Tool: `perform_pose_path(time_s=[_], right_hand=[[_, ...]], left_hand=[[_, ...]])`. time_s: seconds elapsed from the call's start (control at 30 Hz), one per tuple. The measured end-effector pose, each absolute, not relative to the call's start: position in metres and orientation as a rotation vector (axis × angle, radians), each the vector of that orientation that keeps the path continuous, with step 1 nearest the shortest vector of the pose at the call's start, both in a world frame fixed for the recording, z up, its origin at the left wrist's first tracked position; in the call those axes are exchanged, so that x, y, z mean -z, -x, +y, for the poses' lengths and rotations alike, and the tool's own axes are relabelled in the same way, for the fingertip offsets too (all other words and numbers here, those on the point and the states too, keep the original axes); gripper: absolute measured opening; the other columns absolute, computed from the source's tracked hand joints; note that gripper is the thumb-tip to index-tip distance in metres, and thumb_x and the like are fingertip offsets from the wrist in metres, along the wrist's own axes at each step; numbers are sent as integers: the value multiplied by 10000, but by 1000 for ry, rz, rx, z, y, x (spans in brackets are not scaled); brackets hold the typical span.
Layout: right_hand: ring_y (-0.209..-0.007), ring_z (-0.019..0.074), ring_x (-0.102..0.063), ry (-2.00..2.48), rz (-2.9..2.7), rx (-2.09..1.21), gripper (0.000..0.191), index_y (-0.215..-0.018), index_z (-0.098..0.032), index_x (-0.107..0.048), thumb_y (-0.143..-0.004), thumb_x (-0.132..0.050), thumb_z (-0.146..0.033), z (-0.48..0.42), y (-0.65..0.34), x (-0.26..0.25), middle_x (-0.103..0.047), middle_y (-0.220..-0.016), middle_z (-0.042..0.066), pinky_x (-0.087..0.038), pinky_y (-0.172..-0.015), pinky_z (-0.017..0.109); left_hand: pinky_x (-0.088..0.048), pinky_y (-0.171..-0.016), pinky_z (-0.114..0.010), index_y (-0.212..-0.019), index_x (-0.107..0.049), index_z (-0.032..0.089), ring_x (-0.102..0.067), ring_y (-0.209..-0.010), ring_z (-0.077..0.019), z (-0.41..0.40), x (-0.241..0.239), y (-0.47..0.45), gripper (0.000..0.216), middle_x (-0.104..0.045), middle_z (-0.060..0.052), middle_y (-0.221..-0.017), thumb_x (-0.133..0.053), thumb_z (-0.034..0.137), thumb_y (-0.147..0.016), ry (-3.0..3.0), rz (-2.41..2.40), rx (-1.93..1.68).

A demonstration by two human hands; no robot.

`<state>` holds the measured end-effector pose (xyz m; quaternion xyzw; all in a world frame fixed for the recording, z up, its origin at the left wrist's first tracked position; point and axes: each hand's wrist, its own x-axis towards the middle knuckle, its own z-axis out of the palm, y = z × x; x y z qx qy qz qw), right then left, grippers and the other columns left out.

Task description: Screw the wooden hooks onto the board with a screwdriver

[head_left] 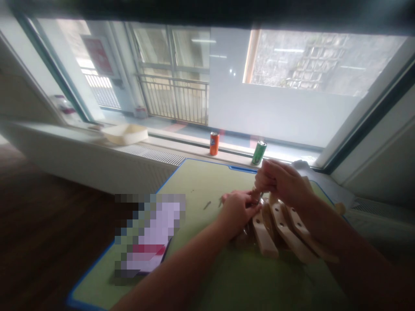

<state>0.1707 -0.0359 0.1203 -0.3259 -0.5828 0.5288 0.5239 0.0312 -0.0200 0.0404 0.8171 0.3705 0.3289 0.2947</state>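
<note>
My left hand reaches in from the lower middle, its fingers pinched together at the left end of a group of pale wooden pieces. Just above and to the right, my right hand is closed in a fist close to the left fingertips. What either hand grips is hidden and blurred; a small shiny bit shows between them. Below the hands lie several angled wooden pieces with dark round holes, side by side. Clear, glossy plastic seems to lie around them.
The green tabletop has a blue edge. A blurred-out flat pink and lilac item lies at left, with small dark bits nearer the hands. On the windowsill stand an orange can, a green can and a cream tray.
</note>
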Motion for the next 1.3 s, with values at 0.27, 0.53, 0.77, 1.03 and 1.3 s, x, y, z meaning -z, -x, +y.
perform_pose_path(time_s=[0.27,0.53,0.77,1.03,1.3], right_hand=[[-890,191,-570,778,-1820,-1115,197,-904,-192,-584,-861,-431,-309,-29,-198,-132,-598,-885,56,-445,-806,358],[-853,154,-609,1105,-2174,-43,259,-1076,-223,-636,-875,-493,-302,-46,-202,-148,-663,-975,48,-474,-762,288],[-690,134,-593,1242,-2238,250,253,-919,-205,-676,-884,-485,-368,-54,-196,-155,-668,-800,35,-438,-642,268],[-620,108,-568,1322,-2300,120,217,-886,-215,-646,-903,-434,-255,-78,-199,-170,-674,-788,6,-393,-576,246],[-676,139,-605,1325,-2270,209,247,-970,-234,-682,-896,-472,-341,-74,-193,-166,-697,-831,22,-419,-609,264]], left_hand=[[-467,-858,-317,-1006,-681,210,-630,-900,-185,-16,-36,-33,323,-671,-36,-1060,-636,370,-730,-1981,814,-915],[-441,-918,-322,-875,-681,187,-576,-1015,-182,-23,-65,-27,190,-637,-55,-1072,-641,275,-712,-2055,872,-1274],[-433,-590,-234,-774,-681,158,-579,-630,-121,2,-122,-34,260,-654,-2,-684,-715,380,-642,-2316,730,-781],[-441,-681,-255,-825,-714,168,-593,-674,-120,14,-136,-31,239,-684,-12,-726,-684,351,-673,-2262,635,-522],[-405,-607,-244,-722,-685,147,-564,-620,-119,10,-137,-28,282,-634,3,-639,-709,411,-628,-2353,671,-492]])
